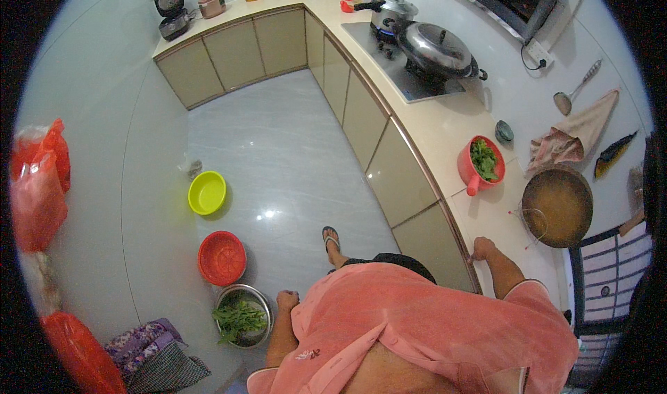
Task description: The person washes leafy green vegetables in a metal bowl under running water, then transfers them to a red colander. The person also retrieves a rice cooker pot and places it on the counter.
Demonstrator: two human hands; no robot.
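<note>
My left hand point(287, 299) hangs beside my body with its fingers curled. It is nearest to a steel basin point(271, 318) on the floor, which holds leafy greens point(239, 321); I see no contact. At the edge of the pale countertop point(461, 219) rests my right hand point(483, 249), fingers curled in, nothing visible in it. Ahead of that hand stands a red plastic ladle-like bowl with a handle point(473, 184), holding chopped greens point(483, 159). A dark wok point(557, 206) leans against the wall, and a thin wire rack point(542, 218) is in front of it.
A lidded wok point(440, 47) and a pressure cooker point(396, 8) sit on the gas hob point(385, 55), with blue flame under the cooker. On the floor are a red basket point(222, 258) and a yellow-green basin point(207, 192). Red plastic bags point(41, 196) hang at left.
</note>
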